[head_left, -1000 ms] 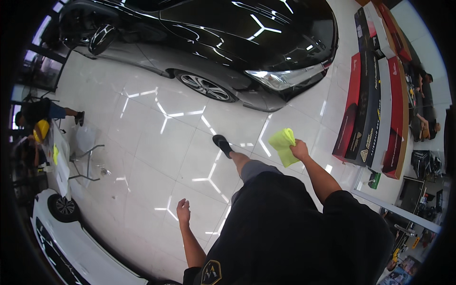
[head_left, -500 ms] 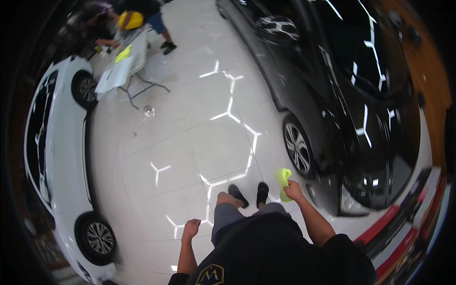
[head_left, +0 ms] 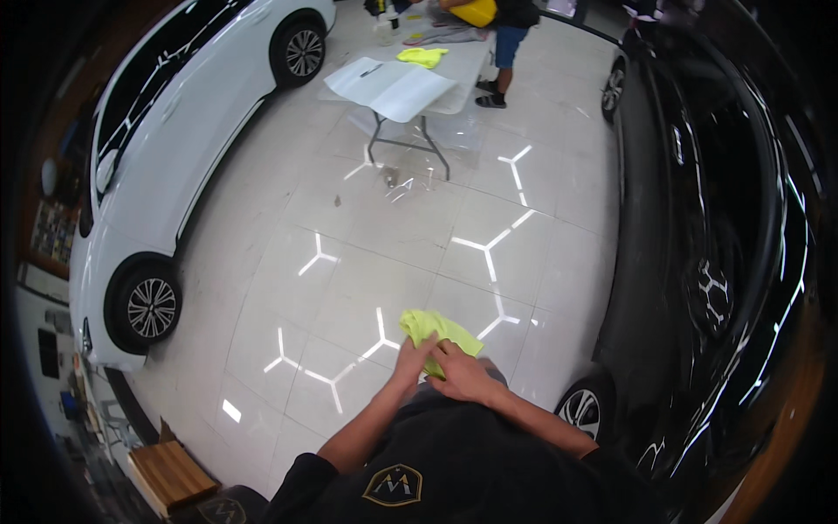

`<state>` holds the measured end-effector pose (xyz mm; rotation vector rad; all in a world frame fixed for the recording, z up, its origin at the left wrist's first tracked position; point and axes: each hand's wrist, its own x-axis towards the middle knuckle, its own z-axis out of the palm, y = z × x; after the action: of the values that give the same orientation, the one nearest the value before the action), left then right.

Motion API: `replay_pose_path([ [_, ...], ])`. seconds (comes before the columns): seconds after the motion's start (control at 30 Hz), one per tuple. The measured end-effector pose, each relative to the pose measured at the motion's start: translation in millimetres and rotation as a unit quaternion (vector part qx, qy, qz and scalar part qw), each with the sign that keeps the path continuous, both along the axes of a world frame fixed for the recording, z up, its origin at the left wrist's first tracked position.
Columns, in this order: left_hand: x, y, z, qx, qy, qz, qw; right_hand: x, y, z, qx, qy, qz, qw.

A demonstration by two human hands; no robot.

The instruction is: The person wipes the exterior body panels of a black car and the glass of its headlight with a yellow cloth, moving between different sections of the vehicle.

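A bright yellow-green cloth (head_left: pixel 458 335) is bunched up in front of my body, held in both hands. My left hand (head_left: pixel 413 360) grips its left side, fingers closed on the fabric. From the right, my right hand (head_left: pixel 460 370) is closed on the same cloth, almost touching the left. Part of the cloth hangs out beyond my right fingers, and the fingertips are partly hidden in its folds.
A white car (head_left: pixel 196 122) stands on the left, a dark car (head_left: pixel 663 262) close on the right. Ahead, a folding table (head_left: pixel 467 74) bears a white sheet (head_left: pixel 388 87) and another yellow-green cloth (head_left: pixel 423 58). A person (head_left: pixel 511 35) stands behind it. Lower left is a wooden block (head_left: pixel 173 472).
My view has swung toward the table, away from the dark car's front. My left hand, empty before, has come up to the cloth, which my right hand has brought in front of me.
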<state>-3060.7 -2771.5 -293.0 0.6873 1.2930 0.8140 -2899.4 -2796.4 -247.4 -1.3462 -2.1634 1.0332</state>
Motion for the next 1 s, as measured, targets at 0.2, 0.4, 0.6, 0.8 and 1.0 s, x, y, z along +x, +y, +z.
replay_pose_path([
  [0.2, -138, 151, -39, 0.087, 0.101, 0.124, 0.983, 2, 159, 0, -0.200, 0.189, -0.077, 0.958],
  [0.4, -239, 288, 17, 0.136, 0.430, -0.060, 0.890, 10, 372, -36, -0.155, 0.063, -0.175, 0.970],
  [0.6, -335, 398, 48, 0.072, 0.436, 0.069, 0.895, -141, 608, 22, -0.085, 0.048, 0.007, 0.995],
  [0.8, -497, 421, -10, -0.059, 0.488, 0.078, 0.867, -358, 784, 60, -0.062, 0.032, 0.209, 0.975],
  [1.0, -668, 507, -15, -0.164, 0.510, 0.071, 0.841, -498, 883, -24, -0.073, -0.105, 0.206, 0.970],
])
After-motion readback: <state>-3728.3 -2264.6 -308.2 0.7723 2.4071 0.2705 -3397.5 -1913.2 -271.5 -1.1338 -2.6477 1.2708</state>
